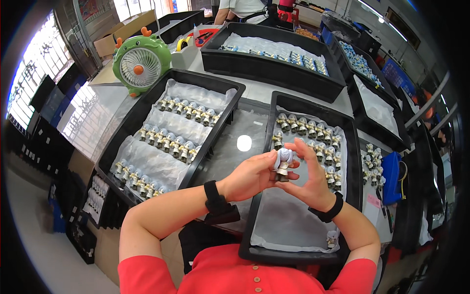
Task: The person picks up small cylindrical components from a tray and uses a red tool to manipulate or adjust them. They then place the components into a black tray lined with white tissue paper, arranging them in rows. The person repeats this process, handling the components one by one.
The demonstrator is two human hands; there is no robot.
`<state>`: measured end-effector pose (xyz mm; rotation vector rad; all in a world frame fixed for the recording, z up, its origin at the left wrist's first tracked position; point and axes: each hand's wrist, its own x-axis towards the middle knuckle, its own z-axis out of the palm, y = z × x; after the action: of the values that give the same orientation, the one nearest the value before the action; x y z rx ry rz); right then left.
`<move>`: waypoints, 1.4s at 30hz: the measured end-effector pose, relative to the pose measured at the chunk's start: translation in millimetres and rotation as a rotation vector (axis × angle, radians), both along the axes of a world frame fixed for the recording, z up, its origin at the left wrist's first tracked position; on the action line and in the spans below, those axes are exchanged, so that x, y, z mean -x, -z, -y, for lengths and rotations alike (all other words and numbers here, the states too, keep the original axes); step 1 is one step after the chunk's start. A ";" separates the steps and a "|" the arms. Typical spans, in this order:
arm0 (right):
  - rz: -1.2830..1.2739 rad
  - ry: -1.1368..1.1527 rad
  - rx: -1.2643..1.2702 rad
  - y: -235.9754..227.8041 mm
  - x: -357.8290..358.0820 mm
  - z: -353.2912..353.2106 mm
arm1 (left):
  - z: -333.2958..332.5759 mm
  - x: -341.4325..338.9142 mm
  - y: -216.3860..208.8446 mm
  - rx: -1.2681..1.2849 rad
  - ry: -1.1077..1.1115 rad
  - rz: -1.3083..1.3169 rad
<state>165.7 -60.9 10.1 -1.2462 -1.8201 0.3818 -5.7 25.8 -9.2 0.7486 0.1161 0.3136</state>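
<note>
A small figurine (283, 164) with pale lilac hair, light clothes and a dark base is held upright above the right-hand tray. My left hand (252, 176) grips it between thumb and fingers, with fingertips showing behind it. Curved around its right side, my right hand (313, 183) has thumb and forefinger spread apart; the thumb tip lies close by the base, and I cannot tell whether it touches. Beneath is a black tray (359, 161) lined with white sheet, where rows of similar figurines (311, 128) stand in its far part. One more figurine (332, 238) lies in its near right corner.
Another black tray (199, 169) on the left holds three rows of figurines. Behind stand a green animal-shaped fan (142, 63) and a large tray (274, 66) of blue-and-white pieces. Loose figurines (372, 164) and a blue pouch (391, 179) lie to the right. People work farther off.
</note>
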 end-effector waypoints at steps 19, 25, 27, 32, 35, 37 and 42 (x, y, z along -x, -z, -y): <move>0.051 0.025 0.069 -0.2 -1.0 3.6 | 4.2 2.1 -5.9 -0.023 -0.079 -0.056; -0.060 0.006 0.099 -4.2 -1.5 2.6 | -0.8 10.4 -20.7 -0.049 -0.090 -0.038; -0.114 0.007 0.123 -4.0 -3.3 1.5 | 0.8 7.3 -20.9 -0.065 -0.087 -0.043; -0.177 -0.015 0.145 -5.1 -8.8 -0.5 | 2.2 3.6 -8.4 -0.073 -0.110 -0.069; -0.203 -0.001 0.172 -3.5 -9.5 -1.1 | 2.2 3.4 -6.6 -0.067 -0.078 -0.049; -0.215 0.030 0.171 -1.4 -9.3 -1.3 | 3.4 3.2 -7.8 -0.072 -0.070 -0.064; -0.274 0.060 0.163 4.2 -7.9 -3.4 | 5.4 4.7 -10.9 -0.060 -0.058 -0.071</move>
<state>173.6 -57.5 6.0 -1.2863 -1.5395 0.6453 -10.4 20.3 1.7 0.8167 0.1962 0.3475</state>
